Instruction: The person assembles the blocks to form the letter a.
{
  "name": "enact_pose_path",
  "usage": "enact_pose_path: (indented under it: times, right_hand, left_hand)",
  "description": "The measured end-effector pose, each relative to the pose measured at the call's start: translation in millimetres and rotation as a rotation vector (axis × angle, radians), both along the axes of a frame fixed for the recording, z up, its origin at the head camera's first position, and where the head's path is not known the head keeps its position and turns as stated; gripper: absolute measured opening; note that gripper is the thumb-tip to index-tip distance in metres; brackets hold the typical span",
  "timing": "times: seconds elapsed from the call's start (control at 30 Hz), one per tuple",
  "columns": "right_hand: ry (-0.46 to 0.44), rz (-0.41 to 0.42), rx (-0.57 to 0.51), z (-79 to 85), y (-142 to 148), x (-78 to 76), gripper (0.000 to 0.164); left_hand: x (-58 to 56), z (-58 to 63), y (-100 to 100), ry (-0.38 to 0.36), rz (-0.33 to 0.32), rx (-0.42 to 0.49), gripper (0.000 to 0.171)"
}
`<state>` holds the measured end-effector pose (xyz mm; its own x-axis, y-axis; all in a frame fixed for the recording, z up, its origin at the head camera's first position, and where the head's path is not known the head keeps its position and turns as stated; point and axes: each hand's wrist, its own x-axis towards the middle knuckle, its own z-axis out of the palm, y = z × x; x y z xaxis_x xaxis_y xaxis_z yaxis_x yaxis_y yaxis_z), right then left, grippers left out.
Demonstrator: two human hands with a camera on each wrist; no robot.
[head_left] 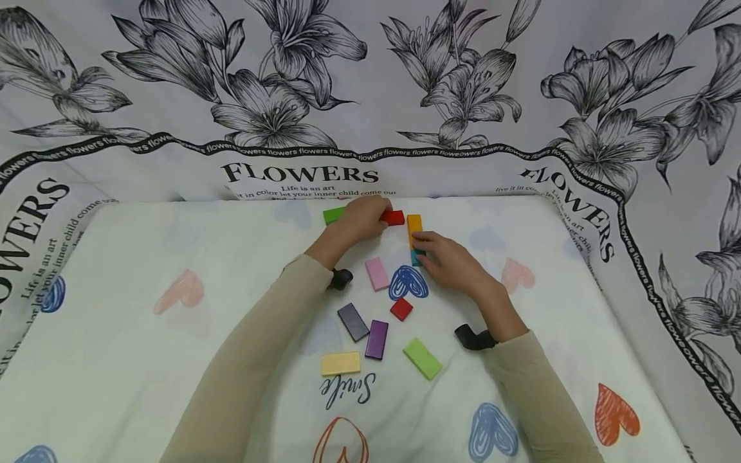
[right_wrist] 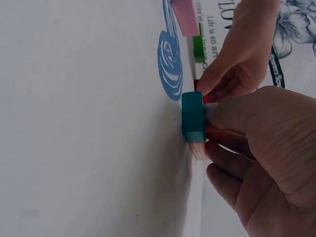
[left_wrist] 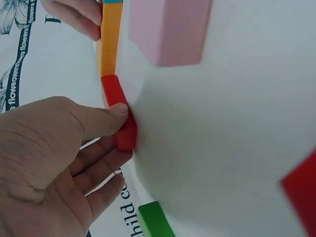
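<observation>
My left hand (head_left: 360, 220) pinches a red block (left_wrist: 112, 91) between thumb and fingers at the far side of the table. In the left wrist view, that block's end meets the end of an orange block (left_wrist: 110, 39), or lies very close to it. My right hand (head_left: 454, 260) holds a teal block (right_wrist: 193, 114) with thumb and fingers. The teal block stands at the near end of the orange block (head_left: 414, 224) in the head view. Left of my left hand lies a green block (head_left: 332, 215), partly hidden by it.
Nearer me lie a pink block (head_left: 377, 274), a small red block (head_left: 402, 309), a grey block (head_left: 353, 322), a purple block (head_left: 377, 339), a yellow block (head_left: 340, 364) and a light green block (head_left: 422, 358). A white printed cloth (head_left: 133, 373) covers the table.
</observation>
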<state>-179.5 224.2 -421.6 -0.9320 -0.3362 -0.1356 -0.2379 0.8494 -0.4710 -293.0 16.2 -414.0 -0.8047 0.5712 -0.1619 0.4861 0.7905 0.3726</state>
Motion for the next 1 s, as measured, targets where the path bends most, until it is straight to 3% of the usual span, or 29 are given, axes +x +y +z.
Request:
enact_pose_path:
  times: [0.2, 0.43, 1.0]
  right_hand:
    - [0.034, -0.022, -0.011, -1.8, -3.6, 3.7, 0.044]
    - [0.019, -0.005, -0.036, -6.8, -4.0, 3.1, 0.045]
    - [0.05, 0.023, -0.002, -7.5, -4.0, 2.2, 0.046]
  left_hand:
    - [-1.1, 1.2, 0.8, 0.01, -0.033, 0.0, 0.038]
    - [-2.0, -0.9, 1.4, 0.005, -0.023, -0.043, 0.042]
    - [2.7, -7.7, -3.3, 0.038, -0.031, 0.023, 0.04]
